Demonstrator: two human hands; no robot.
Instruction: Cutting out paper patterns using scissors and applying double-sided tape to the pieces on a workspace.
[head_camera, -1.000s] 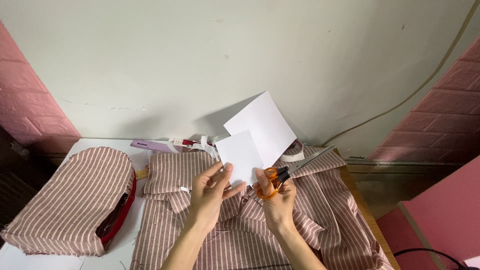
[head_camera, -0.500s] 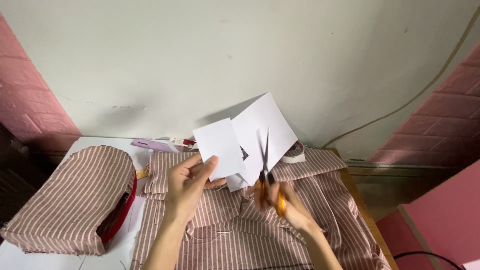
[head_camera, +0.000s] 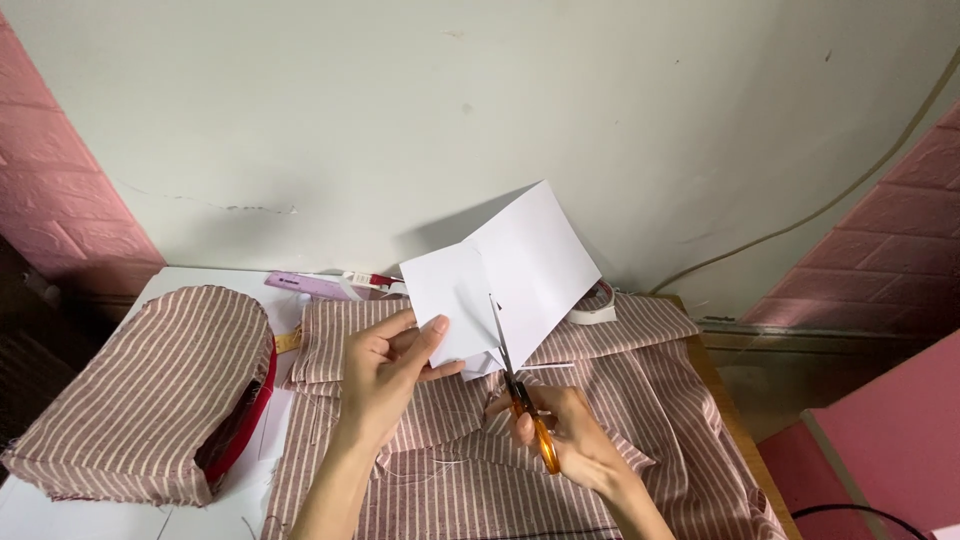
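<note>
My left hand (head_camera: 388, 364) pinches the lower edge of a folded white paper sheet (head_camera: 505, 270), holding it upright above the table. My right hand (head_camera: 560, 440) grips orange-handled scissors (head_camera: 518, 390) with the blades pointing up into the bottom of the paper. Both hands hover over pink-and-white striped fabric (head_camera: 600, 420) spread across the table.
A rounded form covered in the same striped fabric, with a red rim (head_camera: 150, 390), lies at the left. A pink flat tool (head_camera: 300, 285) and a roll of white tape (head_camera: 595, 308) sit near the wall. The table's right edge (head_camera: 725, 410) drops to the floor.
The scissors have turned from lying sideways in my right hand to pointing up into the paper. My left hand shifted its hold on the sheet and lowered it a little.
</note>
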